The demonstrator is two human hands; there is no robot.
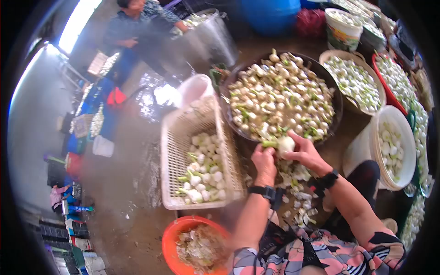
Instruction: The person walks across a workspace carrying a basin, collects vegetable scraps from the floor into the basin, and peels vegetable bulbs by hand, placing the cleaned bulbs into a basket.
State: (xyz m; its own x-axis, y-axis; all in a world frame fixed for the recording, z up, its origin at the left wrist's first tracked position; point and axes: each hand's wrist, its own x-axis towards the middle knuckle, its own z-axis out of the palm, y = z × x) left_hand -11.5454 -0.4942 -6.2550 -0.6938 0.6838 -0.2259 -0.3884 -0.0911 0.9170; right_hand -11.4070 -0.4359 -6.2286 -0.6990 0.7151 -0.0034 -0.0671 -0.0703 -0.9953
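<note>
Both of my hands hold one garlic bulb (286, 145) at the near rim of a wide dark basin (340, 98). My left hand (264, 161) is closed around its green stem. On the bulb's right side, the fingers of my right hand (306, 152) grip the white skin. Many unpeeled garlic bulbs (282, 91) fill the basin, some with green stems. Left of my hands, a white plastic crate (168, 160) contains cleaner white bulbs (199, 176). Pale peelings (302, 206) lie on the floor below my hands.
An orange basin (170, 243) of peelings stands at lower left. White buckets (403, 120) and baskets of garlic (352, 80) line the right side. Behind the crate is a white tub (195, 89). Another person (137, 25) works at a large metal pot (222, 39). The floor (123, 183) looks wet.
</note>
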